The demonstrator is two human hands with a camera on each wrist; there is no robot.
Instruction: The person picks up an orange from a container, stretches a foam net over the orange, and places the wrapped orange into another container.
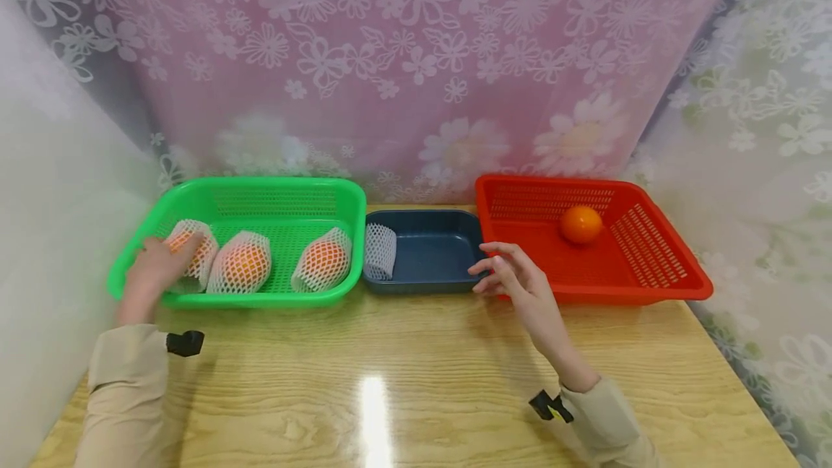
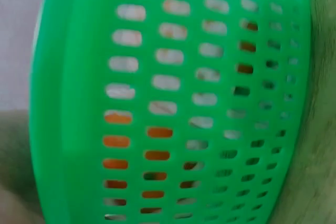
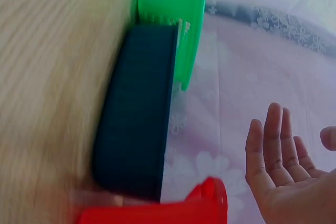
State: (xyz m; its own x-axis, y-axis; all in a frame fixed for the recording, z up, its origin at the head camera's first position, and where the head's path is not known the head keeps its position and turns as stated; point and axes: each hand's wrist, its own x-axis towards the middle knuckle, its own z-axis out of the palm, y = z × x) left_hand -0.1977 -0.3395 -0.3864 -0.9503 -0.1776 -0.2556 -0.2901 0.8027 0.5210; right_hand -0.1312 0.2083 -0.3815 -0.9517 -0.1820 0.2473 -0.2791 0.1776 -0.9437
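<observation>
My left hand [image 1: 159, 263] reaches into the green basket [image 1: 305, 302], its fingers around the leftmost orange in a white foam net [image 1: 204, 255]; the hand is slightly blurred. Right beside it lies a second netted orange [image 1: 240, 266], with a third netted orange [image 1: 323, 260] near the basket's right side. The left wrist view is mostly filled by the slotted basket wall [image 2: 142, 103], orange and white showing through. My right hand [image 1: 523, 287], fingers loosely spread and holding nothing, hovers between the dark blue tray [image 1: 435, 255] and the red basket [image 1: 520, 266].
An empty foam net [image 1: 380, 251] lies at the left end of the blue tray. In the red basket sits one bare orange [image 1: 581, 224]. The three containers stand side by side on the wooden table [image 1: 292, 381], with a flowered pink curtain [image 1: 390, 92] behind them.
</observation>
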